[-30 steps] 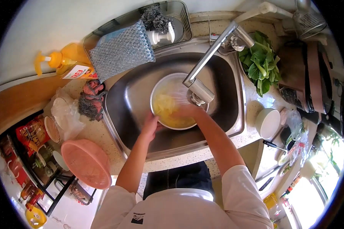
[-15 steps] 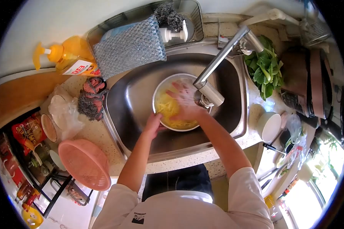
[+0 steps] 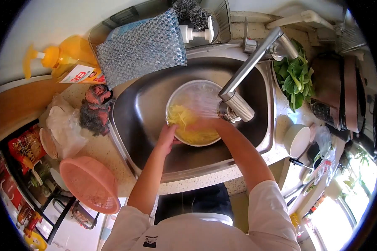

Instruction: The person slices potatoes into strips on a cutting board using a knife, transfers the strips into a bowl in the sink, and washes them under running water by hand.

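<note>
A round metal bowl (image 3: 192,88) stands in the steel sink (image 3: 155,155) and holds water and pale yellow shreds (image 3: 179,113) that look like potato. My left hand (image 3: 167,137) grips the bowl's rim at its near left side, with the thumb at the edge and the fingers mostly hidden beneath. Inside the bowl, my right hand (image 3: 202,124) is down among the shreds, smeared by motion, so its fingers cannot be made out. Water sprays into the bowl from the faucet (image 3: 241,108), whose head hangs over the bowl's right side.
Leafy greens (image 3: 295,79) lie right of the faucet, above a white bowl (image 3: 297,140). On the left are a pink basket (image 3: 90,184), a scrubber (image 3: 97,109) and a yellow pump bottle (image 3: 69,58). A silvery cloth (image 3: 142,46) overhangs the sink's back edge.
My right hand, spread under the spray before, has moved down and nearer to me into the shreds and is now blurred. My left hand still holds the rim. The view has shifted slightly.
</note>
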### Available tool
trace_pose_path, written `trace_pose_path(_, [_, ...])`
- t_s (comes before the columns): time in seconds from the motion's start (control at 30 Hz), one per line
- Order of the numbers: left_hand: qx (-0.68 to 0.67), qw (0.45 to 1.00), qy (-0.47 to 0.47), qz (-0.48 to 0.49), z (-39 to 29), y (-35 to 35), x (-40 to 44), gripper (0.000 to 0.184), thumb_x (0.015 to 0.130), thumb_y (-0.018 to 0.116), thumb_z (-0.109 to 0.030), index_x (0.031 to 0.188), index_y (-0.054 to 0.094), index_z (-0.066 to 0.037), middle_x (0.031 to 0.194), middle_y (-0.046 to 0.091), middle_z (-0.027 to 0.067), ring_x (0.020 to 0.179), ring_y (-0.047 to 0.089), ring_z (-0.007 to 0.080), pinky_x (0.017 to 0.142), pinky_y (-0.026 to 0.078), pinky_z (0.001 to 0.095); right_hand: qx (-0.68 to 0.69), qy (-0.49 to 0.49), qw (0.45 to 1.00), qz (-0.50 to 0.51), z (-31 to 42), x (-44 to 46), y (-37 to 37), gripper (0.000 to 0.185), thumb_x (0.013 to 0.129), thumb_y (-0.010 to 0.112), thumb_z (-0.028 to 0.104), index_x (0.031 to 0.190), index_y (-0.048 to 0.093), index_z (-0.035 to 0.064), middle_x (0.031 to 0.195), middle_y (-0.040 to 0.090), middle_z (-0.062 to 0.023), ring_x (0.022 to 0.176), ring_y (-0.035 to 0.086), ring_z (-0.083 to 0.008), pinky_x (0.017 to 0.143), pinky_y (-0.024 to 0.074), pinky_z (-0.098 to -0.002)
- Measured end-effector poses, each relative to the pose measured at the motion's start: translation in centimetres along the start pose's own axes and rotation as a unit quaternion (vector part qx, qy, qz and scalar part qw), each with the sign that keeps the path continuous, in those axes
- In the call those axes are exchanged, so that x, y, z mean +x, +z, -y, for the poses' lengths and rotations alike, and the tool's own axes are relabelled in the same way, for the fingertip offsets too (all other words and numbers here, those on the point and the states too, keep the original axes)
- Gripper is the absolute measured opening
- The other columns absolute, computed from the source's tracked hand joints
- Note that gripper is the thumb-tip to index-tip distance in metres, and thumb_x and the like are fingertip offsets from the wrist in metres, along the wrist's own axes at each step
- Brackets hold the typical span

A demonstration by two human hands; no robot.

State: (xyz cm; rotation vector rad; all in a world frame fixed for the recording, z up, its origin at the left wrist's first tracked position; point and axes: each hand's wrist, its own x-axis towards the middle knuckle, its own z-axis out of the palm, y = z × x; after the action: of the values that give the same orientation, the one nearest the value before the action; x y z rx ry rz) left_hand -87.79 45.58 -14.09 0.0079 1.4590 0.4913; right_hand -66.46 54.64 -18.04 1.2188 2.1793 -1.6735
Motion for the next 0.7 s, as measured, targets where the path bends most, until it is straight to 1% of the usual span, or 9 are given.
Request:
trace_pose_path(0.13, [0.003,1.000,0.000,0.010,0.1,-0.1,0.3,0.047,0.102,0.058,-0.028,0.140,0.048,-0.003,0.119,0.070,0.0174,0.091,0.076,0.0289,0.071,0.067,0.0414,-0.003,0.008,1.000,0.000,-0.4,0.0,0.2,0.112,0.067,0.088,0.060,0.160,0.038,0.0226,0.168,0.026,-0.0215,0.154,0.024,-0.0417,0.126,0.0196,-0.0531])
trace_pose_path(0.23, [0.008,1.000,0.023,-0.006,-0.7,0.7,-1.2,0.049,0.103,0.059,-0.031,0.143,0.046,-0.005,0.120,0.070,0.0166,0.091,0.076,0.0285,0.070,0.067,0.0410,-0.008,0.011,1.000,-0.006,-0.6,0.0,0.3,0.112,0.068,0.087,0.061,0.160,0.038,0.0217,0.168,0.025,-0.0220,0.154,0.024,-0.0416,0.127,0.0194,-0.0528])
trace_pose_path(0.43, [0.012,0.999,0.031,-0.015,-0.9,1.1,-1.6,0.049,0.105,0.056,-0.026,0.150,0.042,-0.014,0.129,0.066,0.0144,0.095,0.076,0.0277,0.071,0.068,0.0394,-0.023,0.009,1.000,-0.019,-0.7,-0.3,-0.1,0.111,0.069,0.086,0.062,0.160,0.038,0.0201,0.168,0.024,-0.0229,0.154,0.023,-0.0415,0.127,0.0190,-0.0521])
trace_pose_path(0.53, [0.013,1.000,0.027,-0.005,-1.2,1.2,-1.9,0.049,0.106,0.055,-0.023,0.152,0.039,-0.016,0.132,0.064,0.0135,0.097,0.075,0.0271,0.072,0.068,0.0387,-0.032,0.006,0.999,-0.022,-0.7,-0.4,-0.2,0.110,0.070,0.085,0.063,0.160,0.038,0.0193,0.168,0.024,-0.0233,0.155,0.023,-0.0415,0.127,0.0187,-0.0517])
trace_pose_path(0.63, [0.023,0.999,0.033,0.007,-1.4,1.3,-2.1,0.051,0.105,0.054,-0.023,0.153,0.038,-0.016,0.131,0.064,0.0134,0.098,0.075,0.0267,0.072,0.068,0.0387,-0.039,0.002,0.999,-0.028,-0.7,-0.4,-0.4,0.110,0.071,0.084,0.064,0.160,0.038,0.0185,0.168,0.023,-0.0238,0.155,0.023,-0.0414,0.127,0.0185,-0.0514])
trace_pose_path(0.7, [0.012,0.999,0.032,0.002,-1.8,1.6,-2.6,0.047,0.104,0.053,-0.019,0.150,0.043,-0.016,0.130,0.064,0.0125,0.100,0.074,0.0263,0.071,0.068,0.0402,-0.049,0.000,0.998,-0.034,-0.6,-0.4,-0.5,0.110,0.071,0.084,0.064,0.160,0.038,0.0179,0.168,0.023,-0.0241,0.155,0.023,-0.0414,0.127,0.0184,-0.0511])
